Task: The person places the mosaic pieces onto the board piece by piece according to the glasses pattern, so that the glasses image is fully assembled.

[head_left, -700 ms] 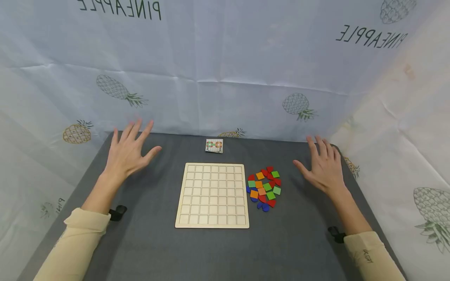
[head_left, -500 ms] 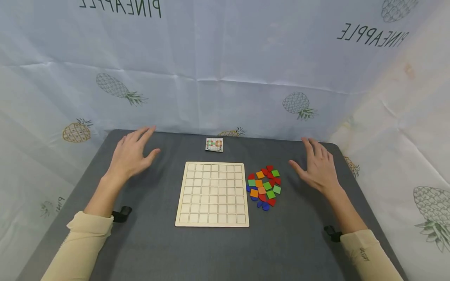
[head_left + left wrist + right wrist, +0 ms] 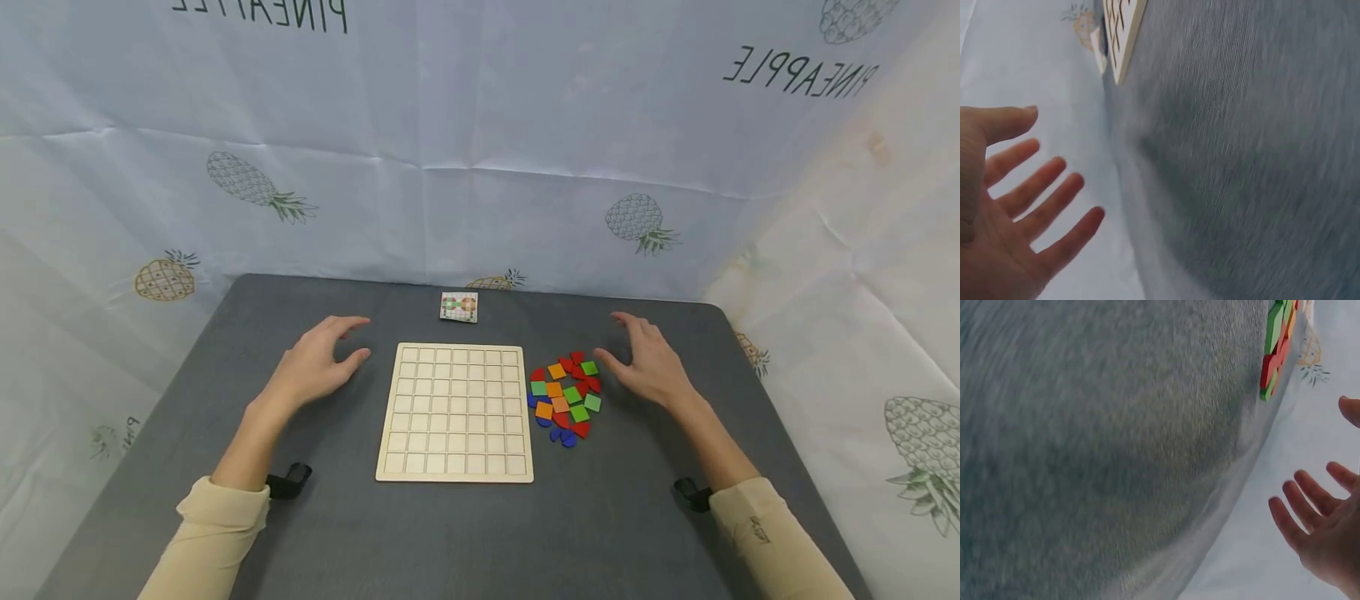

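A square wooden grid board (image 3: 454, 476) lies flat in the middle of the table in the head view. Close along its right side is a loose cluster of small flat pieces (image 3: 573, 395), red, green, orange and blue, some square and some rounded. My left hand (image 3: 313, 360) hovers left of the board, thumb and fingers apart, holding nothing. Just right of the pieces, my right hand (image 3: 647, 362) is held over the table, its fingers spread and loosely bent around nothing. The left wrist view shows the spread fingers (image 3: 1054, 187) and a corner of the board (image 3: 1124, 56).
A small card (image 3: 459, 307) printed with a coloured grid pattern lies behind the board, near the table's back edge. Grey cloth covers the table (image 3: 465, 542). White curtains (image 3: 510, 100) with pineapple prints hang behind and at both sides.
Both hands have moved inward: the left one rightward and nearer to the board, the right one leftward toward the pieces. The fingers are more bent than before. Board, pieces and card stay put.
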A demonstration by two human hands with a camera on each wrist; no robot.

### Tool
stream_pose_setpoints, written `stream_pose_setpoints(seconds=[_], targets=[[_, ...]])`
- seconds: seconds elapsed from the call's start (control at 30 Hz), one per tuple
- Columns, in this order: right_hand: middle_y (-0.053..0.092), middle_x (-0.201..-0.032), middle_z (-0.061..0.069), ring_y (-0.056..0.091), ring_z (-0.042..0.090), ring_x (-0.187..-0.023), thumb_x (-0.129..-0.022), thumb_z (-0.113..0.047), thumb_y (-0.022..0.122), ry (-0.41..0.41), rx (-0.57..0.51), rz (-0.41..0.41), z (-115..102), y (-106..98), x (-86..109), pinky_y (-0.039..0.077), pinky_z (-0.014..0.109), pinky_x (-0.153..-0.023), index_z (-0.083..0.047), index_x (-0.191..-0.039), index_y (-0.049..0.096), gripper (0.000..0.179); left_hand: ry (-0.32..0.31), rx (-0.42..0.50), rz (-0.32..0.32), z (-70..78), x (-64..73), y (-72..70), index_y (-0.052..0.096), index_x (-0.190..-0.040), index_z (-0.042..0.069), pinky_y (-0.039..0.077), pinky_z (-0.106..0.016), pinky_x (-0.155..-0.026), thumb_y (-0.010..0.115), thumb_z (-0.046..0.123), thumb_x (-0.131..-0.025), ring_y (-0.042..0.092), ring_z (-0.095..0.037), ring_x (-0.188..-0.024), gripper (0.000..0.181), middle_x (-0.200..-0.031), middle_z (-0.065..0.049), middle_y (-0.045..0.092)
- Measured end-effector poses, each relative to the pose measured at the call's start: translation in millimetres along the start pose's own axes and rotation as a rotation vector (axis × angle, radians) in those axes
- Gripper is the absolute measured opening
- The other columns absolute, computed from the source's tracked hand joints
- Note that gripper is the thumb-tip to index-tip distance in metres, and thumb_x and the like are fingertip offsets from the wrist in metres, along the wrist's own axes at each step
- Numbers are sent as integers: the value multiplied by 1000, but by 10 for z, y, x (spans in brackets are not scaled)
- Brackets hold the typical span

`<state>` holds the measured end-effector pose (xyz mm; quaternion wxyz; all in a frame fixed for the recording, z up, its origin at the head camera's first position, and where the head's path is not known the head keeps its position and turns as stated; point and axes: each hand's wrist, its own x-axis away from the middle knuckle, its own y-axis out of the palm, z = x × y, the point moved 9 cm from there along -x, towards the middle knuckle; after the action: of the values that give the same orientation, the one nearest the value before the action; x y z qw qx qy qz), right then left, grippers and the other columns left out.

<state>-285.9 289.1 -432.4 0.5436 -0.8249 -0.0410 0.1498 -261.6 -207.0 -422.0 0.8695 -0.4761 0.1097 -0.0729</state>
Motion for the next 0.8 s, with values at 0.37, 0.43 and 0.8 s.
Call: stream_pose_setpoints(seconds=[0.37,0.43,0.8], targets=[[69,-139,27,70,43,-118,-104,-20,75,-9,-280,-169,5,295,-108,57,61,-101,2,-147,59,51,27,227,-171,153,73,359,64,-146,2,59,-58,-98,71,23,-106,72,-42,-122,46,-144,-24,67],[71,-138,25,71,40,-116,-104,-20,75,-12,-293,-201,12,344,-136,59,56,-99,1,-144,62,47,6,269,-206,158,83,430,63,-147,3,59,-57,-100,72,24,-106,72,-40,-124,47,-145,-24,67],[75,-126,19,65,22,-100,-100,-21,79,-4,-318,-300,70,515,-251,53,31,-82,-4,-132,75,36,-37,415,-251,134,106,651,61,-148,0,56,-53,-105,79,21,-100,69,-39,-127,55,-144,-24,66]])
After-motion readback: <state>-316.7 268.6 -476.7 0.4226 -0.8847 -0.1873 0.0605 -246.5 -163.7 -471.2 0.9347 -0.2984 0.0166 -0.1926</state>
